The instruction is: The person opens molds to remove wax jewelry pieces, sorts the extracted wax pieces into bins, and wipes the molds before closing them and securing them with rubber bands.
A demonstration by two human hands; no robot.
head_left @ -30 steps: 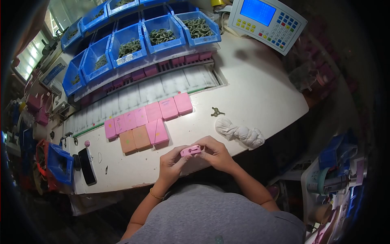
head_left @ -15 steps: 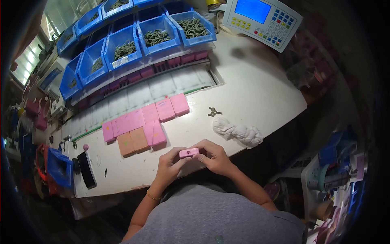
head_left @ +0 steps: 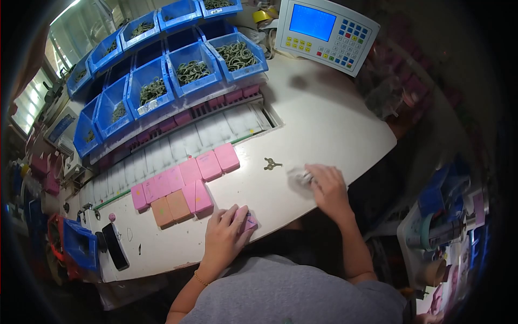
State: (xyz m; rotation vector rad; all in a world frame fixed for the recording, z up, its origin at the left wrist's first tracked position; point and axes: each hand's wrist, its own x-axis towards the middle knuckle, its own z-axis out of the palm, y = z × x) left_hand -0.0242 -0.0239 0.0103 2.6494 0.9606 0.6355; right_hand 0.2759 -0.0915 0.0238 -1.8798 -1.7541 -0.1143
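Perhaps the pink block (head_left: 250, 221), near the front edge of the table (head_left: 318, 127), may fall if the left hand (head_left: 222, 232), whose fingers curl around it, loosens while the right hand (head_left: 330, 190), its blurred grip unclear, drags the white cloth (head_left: 298, 177).

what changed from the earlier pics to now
The right hand let go of the pink block and moved right, onto the white cloth. The left hand keeps the block, now on the tabletop. The grouped blocks, metal piece and phone stayed put.
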